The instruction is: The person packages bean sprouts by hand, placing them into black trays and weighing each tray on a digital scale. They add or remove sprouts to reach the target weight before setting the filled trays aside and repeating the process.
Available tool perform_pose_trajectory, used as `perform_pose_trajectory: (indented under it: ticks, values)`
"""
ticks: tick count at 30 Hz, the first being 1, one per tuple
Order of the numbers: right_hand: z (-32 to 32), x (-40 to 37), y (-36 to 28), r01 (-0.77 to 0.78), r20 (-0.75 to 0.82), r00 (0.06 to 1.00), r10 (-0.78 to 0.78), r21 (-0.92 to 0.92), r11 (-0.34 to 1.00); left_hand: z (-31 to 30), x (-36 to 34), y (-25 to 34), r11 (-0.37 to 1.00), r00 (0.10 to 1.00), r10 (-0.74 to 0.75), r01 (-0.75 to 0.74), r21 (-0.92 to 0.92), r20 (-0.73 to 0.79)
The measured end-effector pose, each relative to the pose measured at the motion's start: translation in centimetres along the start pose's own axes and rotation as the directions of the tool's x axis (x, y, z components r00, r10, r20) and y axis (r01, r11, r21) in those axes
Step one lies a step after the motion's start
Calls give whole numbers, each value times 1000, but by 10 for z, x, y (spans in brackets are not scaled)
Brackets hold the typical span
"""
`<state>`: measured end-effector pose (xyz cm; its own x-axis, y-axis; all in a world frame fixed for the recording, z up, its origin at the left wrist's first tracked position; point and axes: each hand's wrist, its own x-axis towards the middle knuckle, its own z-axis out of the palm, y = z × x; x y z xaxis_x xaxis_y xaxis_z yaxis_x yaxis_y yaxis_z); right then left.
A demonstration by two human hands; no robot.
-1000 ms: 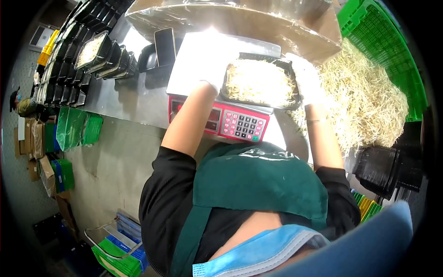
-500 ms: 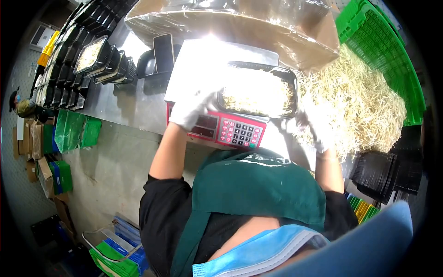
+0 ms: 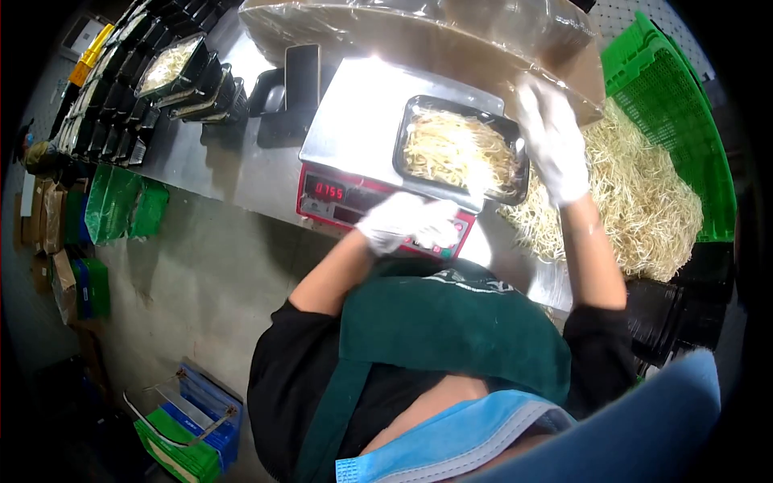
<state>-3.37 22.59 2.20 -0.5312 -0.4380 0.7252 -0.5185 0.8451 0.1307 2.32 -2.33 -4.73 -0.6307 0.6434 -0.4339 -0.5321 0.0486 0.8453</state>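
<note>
A black rectangular plastic tray of pale sprouts [image 3: 457, 151] sits on the silver plate of the red-bodied scale [image 3: 326, 208]. The white-gloved left hand [image 3: 409, 223] is over the scale's keypad, its grip unclear; the white-gloved right hand [image 3: 554, 141], open with fingers extended, is beside the tray's right end.

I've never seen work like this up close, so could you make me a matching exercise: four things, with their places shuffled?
Things
1. Black plastic tray of pale sprouts
2. Dark rectangular phone
3. Green mesh crate
4. White-gloved left hand

Places
A. Over the keypad of the red-fronted scale
B. Right beside the loose sprout heap
C. On the silver weighing plate
D. Left of the weighing plate

Pairs: 1-C, 2-D, 3-B, 4-A
</note>
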Motion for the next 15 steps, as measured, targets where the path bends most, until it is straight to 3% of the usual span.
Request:
perform_pose_trajectory:
  ticks: [1, 2, 3, 4, 5, 6, 7, 9, 10, 11, 12, 13, 14, 15]
  values:
    - [-4, 45, -32, -516, 187, 857, 481, 304, 801, 12, 8, -8, 1000, 998, 0, -1, 14, 57]
    - [21, 61, -35, -445, 119, 895, 429, 292, 847, 18, 17, -13, 1000, 994, 5, -8, 30, 111]
    - [28, 78, -48, -476, 259, 877, 404, 357, 804, 22, 17, -6, 996, 996, -35, 28, 86, 86]
    - [58, 69, -56, -255, 202, 954, 222, 156, 954, 26, 16, -1, 988, 995, -80, 72, 135, 59]
    - [76, 55, -61, -294, 316, 914, 255, 83, 952, 27, 22, -14, 998, 997, 56, -53, -45, 56]
    - [86, 48, -62, -318, 419, 861, 287, 3, 948, 29, 24, -12, 997, 997, 60, -57, -52, 52]
    - [88, 51, -58, -293, 421, 869, 261, 11, 956, 31, 27, -5, 981, 992, 128, -129, -144, -17]
    - [85, 47, -58, -401, 557, 785, 269, 128, 907, 34, 33, -6, 950, 980, 154, -182, -252, -129]
    - [86, 43, -58, -402, 496, 824, 273, 172, 900, 34, 33, 0, 943, 980, 129, -168, -287, -151]
    - [93, 39, -55, -362, 335, 902, 272, 244, 900, 33, 37, -2, 924, 963, 190, -242, -297, -193]
    - [85, 43, -50, -419, 365, 882, 298, 321, 849, 28, 41, -4, 900, 938, 250, -316, -300, -239]
    - [76, 41, -45, -655, 478, 756, 448, 552, 516, 18, 39, -1, 879, 848, 400, -462, -115, -347]
    - [30, 52, -51, -776, 590, 623, 513, 549, 311, -5, 33, 4, 895, 849, 436, -442, 50, -297]
    - [-1, 50, -47, -767, 576, 621, 532, 586, 261, -26, 13, 18, 918, 861, 352, -395, -45, -366]
